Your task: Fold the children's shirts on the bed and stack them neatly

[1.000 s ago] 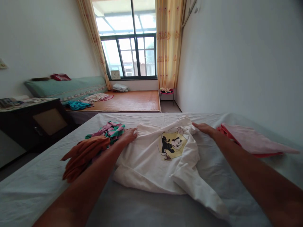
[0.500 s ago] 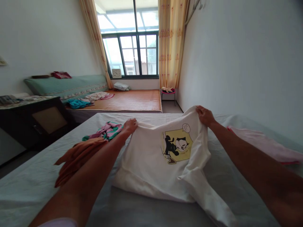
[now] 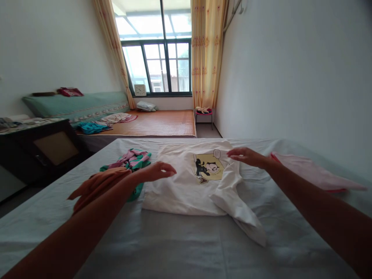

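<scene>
A white T-shirt (image 3: 186,182) with a cartoon cat print lies spread, print up, on a bed (image 3: 180,248) covered by a pale grey sheet, as a person's two bare hands hover just above it. The left hand (image 3: 158,171) floats over the shirt's left edge with fingers loosely curled and empty; the right hand (image 3: 247,156) hangs open and flat over the right shoulder, gripping nothing. One sleeve (image 3: 238,213) trails crumpled toward the near edge. To lay the shirt well, that sleeve likely wants drawing out flat and the body smoothing from the middle outward, both palms pressing evenly so no crease is trapped.

Beside the shirt on the left sits a heap of orange cloth (image 3: 99,188) and a pink-and-green garment (image 3: 132,159); a pink garment (image 3: 308,172) lies to the right, near the wall. Beyond the bed are a dark desk (image 3: 43,149), a second bed with a woven mat (image 3: 162,123), yellow curtains (image 3: 206,54) and a tall window (image 3: 162,58).
</scene>
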The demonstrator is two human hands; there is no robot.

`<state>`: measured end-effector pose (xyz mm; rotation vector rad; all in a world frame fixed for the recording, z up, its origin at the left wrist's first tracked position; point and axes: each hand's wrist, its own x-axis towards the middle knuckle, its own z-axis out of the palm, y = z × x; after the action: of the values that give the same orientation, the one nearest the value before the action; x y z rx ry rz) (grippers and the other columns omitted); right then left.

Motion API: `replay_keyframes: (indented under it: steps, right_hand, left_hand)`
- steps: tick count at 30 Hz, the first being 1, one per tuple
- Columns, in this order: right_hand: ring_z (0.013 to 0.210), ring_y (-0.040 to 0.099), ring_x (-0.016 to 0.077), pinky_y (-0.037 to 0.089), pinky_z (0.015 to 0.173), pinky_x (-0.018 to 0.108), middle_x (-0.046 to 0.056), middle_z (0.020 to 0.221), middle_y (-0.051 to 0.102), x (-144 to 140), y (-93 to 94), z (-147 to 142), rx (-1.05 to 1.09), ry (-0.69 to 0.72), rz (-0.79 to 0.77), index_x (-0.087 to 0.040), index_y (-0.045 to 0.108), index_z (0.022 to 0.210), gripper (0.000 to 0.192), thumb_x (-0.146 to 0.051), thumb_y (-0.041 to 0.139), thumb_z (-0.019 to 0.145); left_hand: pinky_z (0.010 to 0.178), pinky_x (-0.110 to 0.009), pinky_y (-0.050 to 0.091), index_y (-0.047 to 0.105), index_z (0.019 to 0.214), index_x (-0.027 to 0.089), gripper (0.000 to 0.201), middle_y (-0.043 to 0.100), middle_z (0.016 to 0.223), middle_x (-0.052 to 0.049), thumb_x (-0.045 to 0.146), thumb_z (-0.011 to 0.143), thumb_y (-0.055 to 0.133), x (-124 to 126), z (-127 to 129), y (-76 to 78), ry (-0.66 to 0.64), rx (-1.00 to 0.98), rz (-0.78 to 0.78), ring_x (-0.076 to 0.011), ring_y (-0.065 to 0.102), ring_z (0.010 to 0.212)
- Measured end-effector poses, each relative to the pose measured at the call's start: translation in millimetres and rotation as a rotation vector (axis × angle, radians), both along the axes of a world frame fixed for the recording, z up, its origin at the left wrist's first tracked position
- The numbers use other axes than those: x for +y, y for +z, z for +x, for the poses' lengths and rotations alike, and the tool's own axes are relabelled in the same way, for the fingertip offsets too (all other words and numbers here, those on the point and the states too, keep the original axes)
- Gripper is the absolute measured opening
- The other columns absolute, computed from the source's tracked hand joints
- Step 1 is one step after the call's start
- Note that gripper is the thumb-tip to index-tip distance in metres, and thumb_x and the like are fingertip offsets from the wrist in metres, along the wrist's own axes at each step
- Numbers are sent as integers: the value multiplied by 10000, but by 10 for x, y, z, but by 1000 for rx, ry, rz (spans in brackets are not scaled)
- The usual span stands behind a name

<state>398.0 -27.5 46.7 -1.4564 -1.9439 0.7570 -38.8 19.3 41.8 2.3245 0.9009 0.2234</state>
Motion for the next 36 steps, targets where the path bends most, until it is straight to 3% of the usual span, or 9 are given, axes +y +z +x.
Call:
replay_keyframes:
  steps: [5, 9, 12, 16, 19, 22, 25, 29, 36]
  right_hand:
    - [591, 617, 171, 459, 526, 270, 80, 758, 673, -839, -54, -300, -102, 121, -462, -163, 658, 872, 571, -686, 442, 800]
    - [884, 611, 234, 472, 758, 306, 75, 1013, 658, -1244, -225, -608, -139, 105, -176, -233, 512, 1289, 765, -526, 738, 619]
    - [785, 588, 203, 462, 687, 295, 41, 889, 645, -1357, -270, -670, -10, 20, -128, -225, 439, 1350, 751, -437, 693, 676]
    - [629, 537, 134, 418, 525, 229, 10, 767, 588, -1490, -126, -301, 399, -109, -258, -206, 594, 1018, 387, -445, 639, 716]
    - [564, 508, 112, 405, 464, 216, -10, 738, 556, -1726, -58, 137, 535, -220, -248, -246, 574, 937, 347, -436, 696, 674]
    - [510, 529, 119, 420, 438, 232, -6, 720, 585, -2016, -107, 445, 422, -162, -407, -275, 571, 1023, 385, -483, 673, 715]
    - [466, 558, 138, 433, 438, 248, 18, 636, 614, -2193, -160, 537, 146, -13, -675, -229, 599, 1003, 391, -540, 618, 767]
    - [478, 553, 136, 417, 437, 237, 32, 601, 610, -2095, -97, 476, 13, -139, -544, -196, 612, 815, 448, -637, 538, 782]
    - [767, 630, 210, 486, 602, 285, 110, 917, 670, -1310, -149, 276, -51, -340, -239, -172, 650, 817, 495, -642, 496, 794]
  left_hand:
    - [813, -252, 442, 690, 1006, 232, 382, 651, 1008, -35, 473, 710, 692, -726, -151, 43, -200, 153, -60, -184, 584, 898]
    - [853, -275, 424, 622, 1118, 230, 438, 576, 1113, -67, 421, 728, 675, -945, -162, -36, -136, 119, 112, -193, 550, 943]
    - [784, -254, 432, 617, 1116, 212, 360, 600, 1013, -52, 307, 770, 594, -980, -142, -54, -84, 149, 150, -173, 560, 865]
    - [664, -217, 407, 661, 867, 186, 225, 604, 769, -3, 145, 691, 525, -1028, -201, 75, -114, 228, 159, -134, 536, 692]
    - [674, -210, 416, 632, 767, 180, 173, 600, 775, -4, 113, 658, 516, -1119, -304, 174, -132, 205, 174, -134, 539, 707]
    - [807, -226, 430, 620, 777, 190, 154, 613, 892, -21, 109, 701, 513, -1215, -399, 151, -233, 155, 165, -157, 563, 846]
    - [950, -277, 388, 594, 1033, 225, 331, 591, 1096, -37, 143, 713, 571, -1238, -459, 41, -168, 143, 240, -200, 524, 1053]
    - [1007, -311, 340, 521, 1230, 268, 496, 562, 1206, -40, 193, 744, 581, -1161, -477, -48, -66, 199, 294, -226, 477, 1157]
    - [698, -226, 400, 624, 893, 218, 275, 587, 827, 0, 111, 668, 505, -1144, -371, -6, -104, 299, 243, -154, 543, 744]
